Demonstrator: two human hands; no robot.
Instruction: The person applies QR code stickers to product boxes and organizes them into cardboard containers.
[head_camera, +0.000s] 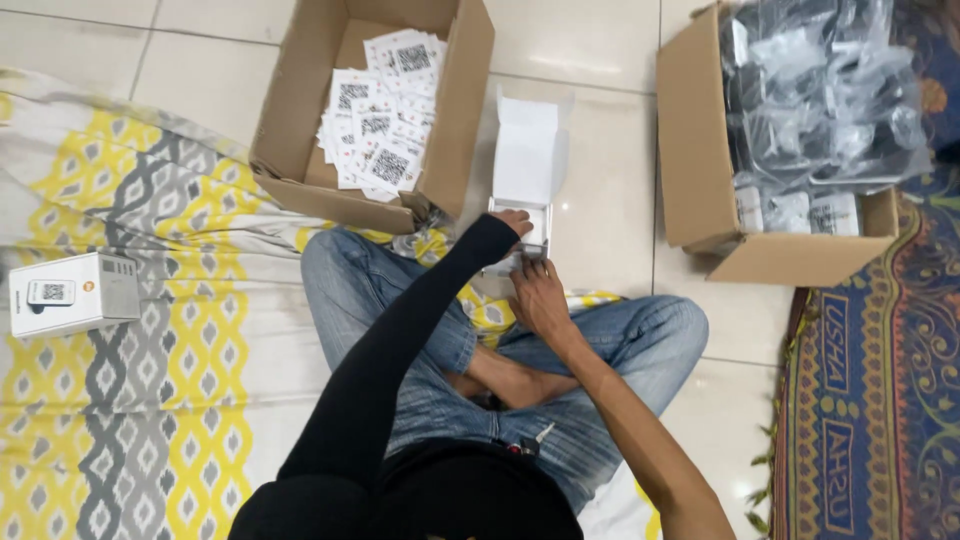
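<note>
My left hand (515, 222) grips the rim of the small white cardboard box (528, 170), lid flap up, on the tile floor before my knees; right hand (538, 295) pinches its near edge. Beyond-left of it: brown carton of printed cards (385, 110). Right: brown carton of bagged parts (800, 110), full. One closed white box (72, 292) far left. Early stage, I judge.
</note>
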